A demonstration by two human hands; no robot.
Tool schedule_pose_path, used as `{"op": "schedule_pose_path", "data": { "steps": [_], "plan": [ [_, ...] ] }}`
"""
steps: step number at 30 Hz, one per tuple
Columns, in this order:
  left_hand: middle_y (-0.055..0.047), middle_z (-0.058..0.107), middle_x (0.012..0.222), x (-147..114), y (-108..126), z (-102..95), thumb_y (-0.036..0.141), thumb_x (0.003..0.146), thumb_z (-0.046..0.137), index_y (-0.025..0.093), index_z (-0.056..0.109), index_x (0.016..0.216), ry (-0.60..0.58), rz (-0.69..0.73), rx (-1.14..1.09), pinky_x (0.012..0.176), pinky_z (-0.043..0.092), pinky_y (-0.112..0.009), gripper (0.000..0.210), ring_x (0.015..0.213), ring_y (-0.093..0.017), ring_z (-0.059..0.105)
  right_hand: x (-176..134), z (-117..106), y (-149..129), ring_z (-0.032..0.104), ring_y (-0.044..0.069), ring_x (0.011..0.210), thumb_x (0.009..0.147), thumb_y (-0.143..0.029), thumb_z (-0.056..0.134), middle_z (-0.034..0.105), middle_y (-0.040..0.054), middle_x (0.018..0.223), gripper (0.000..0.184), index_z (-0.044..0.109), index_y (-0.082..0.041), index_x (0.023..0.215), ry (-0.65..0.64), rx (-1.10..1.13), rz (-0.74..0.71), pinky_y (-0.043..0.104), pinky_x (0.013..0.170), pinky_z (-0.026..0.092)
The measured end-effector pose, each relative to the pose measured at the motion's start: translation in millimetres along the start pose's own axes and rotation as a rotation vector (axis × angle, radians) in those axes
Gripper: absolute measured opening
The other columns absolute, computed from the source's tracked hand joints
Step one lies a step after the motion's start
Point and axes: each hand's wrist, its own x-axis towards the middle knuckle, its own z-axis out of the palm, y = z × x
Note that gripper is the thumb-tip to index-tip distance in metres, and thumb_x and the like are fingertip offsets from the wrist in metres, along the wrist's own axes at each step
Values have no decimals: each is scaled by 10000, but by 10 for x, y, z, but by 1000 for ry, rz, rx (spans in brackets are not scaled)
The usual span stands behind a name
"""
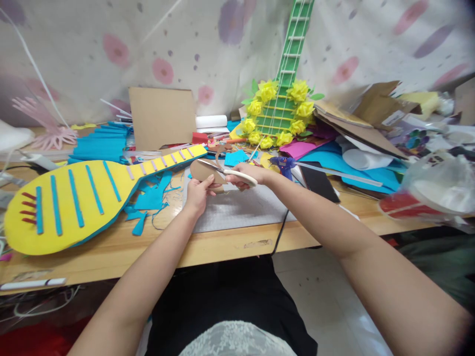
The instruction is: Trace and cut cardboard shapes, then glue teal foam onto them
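Observation:
My left hand (198,194) pinches a rounded piece of brown cardboard (200,170), thumb on top. In my right hand (245,175) is a pair of scissors with white handles (247,179); their metal blades lie across the cardboard's upper right edge. A thin curled strip of cardboard (218,157) rises beside the blades. Both hands are over a light grey cutting mat (241,212). Just left of them lies a yellow paper guitar (74,202) with blue strips and a blue side. My right fingers are partly hidden behind the scissor handles.
A green paper guitar with yellow flowers (274,111) leans at the back. A blue glue gun (284,165) and a black phone (319,183) lie right of the mat. Blue scraps (148,198) are at left. A plastic-covered red and white bucket (419,198) stands far right.

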Motion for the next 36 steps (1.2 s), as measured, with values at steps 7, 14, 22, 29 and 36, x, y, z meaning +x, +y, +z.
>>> {"op": "schedule_pose_path", "data": {
  "steps": [7,14,22,29,36],
  "plan": [
    [-78,687,694,2,-3,-10,273,569,735,119,619,699,1,5,31,332,353,-156,233,599,-203,680,-48,-25,-25,396,35,358,656,-616,663,426,-59,431,514,471,-140,639,-42,-74,-31,169,365,351],
    [-70,681,636,-35,6,22,273,569,741,116,625,697,-44,-21,79,354,402,-184,233,554,-204,667,-5,-64,-8,427,53,417,675,-573,665,450,-50,481,473,457,-149,646,-87,-126,-80,182,386,337],
    [-66,674,615,-50,42,13,223,570,729,104,639,699,-69,-63,65,378,433,-201,197,513,-185,650,-10,-13,24,326,18,367,625,-496,737,355,-96,466,473,401,-165,649,-74,56,-48,170,368,294],
    [-66,678,615,-47,44,1,216,562,718,91,632,756,-106,-90,66,400,448,-205,246,481,-164,628,-99,-18,-41,336,13,361,632,-559,719,363,-88,449,508,410,-155,635,-56,-7,-44,157,360,287],
    [-57,683,641,-66,82,-7,235,552,722,95,623,781,-132,-126,107,431,457,-208,287,497,-144,616,-148,-58,-87,363,22,362,665,-594,672,381,-72,440,511,431,-146,617,-30,-110,11,156,350,301]
  ]
}}
